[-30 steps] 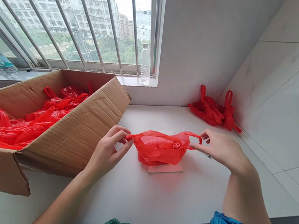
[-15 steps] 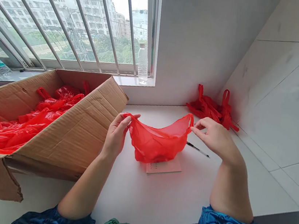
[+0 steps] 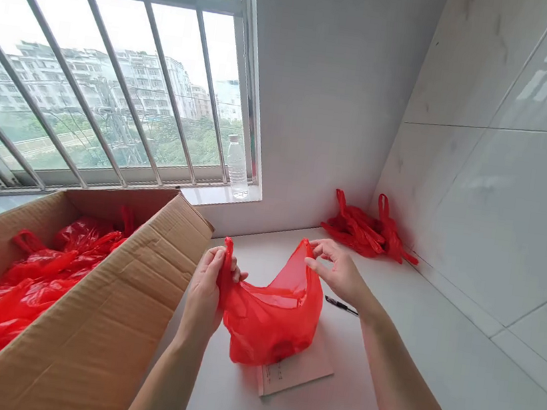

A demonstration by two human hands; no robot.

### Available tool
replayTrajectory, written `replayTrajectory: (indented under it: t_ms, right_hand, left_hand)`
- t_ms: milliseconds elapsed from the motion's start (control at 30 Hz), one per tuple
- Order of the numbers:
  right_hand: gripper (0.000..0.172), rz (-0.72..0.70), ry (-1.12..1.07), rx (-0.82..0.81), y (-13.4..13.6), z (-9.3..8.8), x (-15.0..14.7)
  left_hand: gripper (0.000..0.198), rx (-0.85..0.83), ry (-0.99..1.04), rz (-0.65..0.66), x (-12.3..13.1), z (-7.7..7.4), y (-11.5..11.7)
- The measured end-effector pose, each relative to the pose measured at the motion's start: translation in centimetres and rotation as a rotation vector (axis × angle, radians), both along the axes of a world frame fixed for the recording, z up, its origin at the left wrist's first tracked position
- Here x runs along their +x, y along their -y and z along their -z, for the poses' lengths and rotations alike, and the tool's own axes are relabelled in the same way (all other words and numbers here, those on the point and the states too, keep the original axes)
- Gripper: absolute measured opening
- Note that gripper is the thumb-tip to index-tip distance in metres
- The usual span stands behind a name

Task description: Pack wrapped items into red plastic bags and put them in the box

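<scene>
A thin red plastic bag (image 3: 270, 329) hangs with its mouth partly spread between my two hands. My left hand (image 3: 207, 284) is closed round the gathered left handle, whose tip pokes up above the thumb. At the raised right handle, my right hand (image 3: 337, 274) pinches the edge with thumb and fingers; its fingertips are partly hidden by the plastic. Something sits low in the bag, but I cannot make out what. Just beneath the bag, and partly covered by it, lies a pale notebook (image 3: 299, 373) with small writing on its cover. A black pen (image 3: 341, 305) rests near my right wrist.
On the left stands a large open cardboard box (image 3: 104, 304) full of red plastic bags (image 3: 24, 293). More red bags (image 3: 364, 227) are heaped in the corner on the white table (image 3: 354, 390). A clear bottle (image 3: 238, 170) stands on the sill by the barred window.
The view has tilted up and shifted right. My hands have come closer together, the left now gripping more of its handle, and the bag's mouth sags in a deeper V.
</scene>
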State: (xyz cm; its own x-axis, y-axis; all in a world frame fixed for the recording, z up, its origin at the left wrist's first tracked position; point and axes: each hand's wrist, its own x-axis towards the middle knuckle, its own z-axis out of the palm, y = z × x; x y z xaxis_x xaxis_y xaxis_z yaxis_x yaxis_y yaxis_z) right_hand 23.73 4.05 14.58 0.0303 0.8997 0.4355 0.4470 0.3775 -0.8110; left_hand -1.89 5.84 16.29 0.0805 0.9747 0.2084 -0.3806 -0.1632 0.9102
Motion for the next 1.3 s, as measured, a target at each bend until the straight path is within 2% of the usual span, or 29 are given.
replayTrajectory:
  t_ms: [67, 167, 333, 467, 667, 767, 833, 900, 1000, 1067, 1100, 1233, 1300]
  right_hand:
    - [0.021, -0.138, -0.179, 0.021, 0.1, 0.0, -0.7]
    - [0.024, -0.260, -0.400, 0.015, 0.3, 0.4, -2.5]
    - [0.028, -0.424, -0.680, -0.135, 0.7, 2.1, -6.7]
    - [0.032, -0.434, -0.676, -0.145, 1.2, 2.5, -8.4]
    - [0.034, -0.406, -0.458, -0.066, 2.0, 2.0, -8.2]
    - [0.035, -0.358, -0.580, -0.102, 1.5, 2.5, -8.2]
    - [0.039, -0.365, -0.713, -0.164, 0.9, 2.7, -7.9]
    - [0.040, -0.419, -0.747, -0.206, 0.6, 2.6, -7.1]
    - [0.027, -0.576, -0.528, -0.208, 0.8, 1.9, -5.6]
    - [0.014, -0.590, -0.318, -0.156, 1.2, 1.4, -5.0]
    - [0.009, -0.541, -0.219, -0.099, 1.4, 1.3, -4.9]
    - [0.015, -0.198, 0.140, 0.244, 1.6, 1.8, -5.6]
    - [0.012, -0.108, 0.228, 0.339, 1.4, 2.2, -6.0]
  left_hand:
    - [0.022, 0.004, -0.024, 0.058, 0.2, 0.0, 0.4]
    - [0.031, 0.025, -0.088, 0.169, 1.0, 0.4, 1.3]
    - [0.032, 0.044, -0.200, 0.328, 2.3, 1.5, 2.2]
    - [0.029, 0.051, -0.231, 0.337, 2.4, 2.0, 2.0]
    - [0.027, 0.143, -0.337, 0.261, 2.4, 2.4, 1.8]
    - [0.033, 0.123, -0.396, 0.300, 2.4, 2.5, 1.7]
    - [0.042, 0.036, -0.405, 0.364, 2.2, 2.3, 1.5]
    - [0.050, -0.079, -0.367, 0.448, 1.8, 2.0, 1.2]
    - [0.053, -0.226, -0.225, 0.507, 1.1, 1.8, 0.7]
    - [0.052, -0.289, -0.171, 0.501, 0.9, 1.7, 0.6]
    - [0.050, -0.304, -0.169, 0.491, 0.9, 1.7, 0.6]
    - [0.049, -0.289, -0.232, 0.488, 1.2, 1.7, 1.0]
    - [0.049, -0.270, -0.286, 0.515, 1.5, 1.8, 1.1]
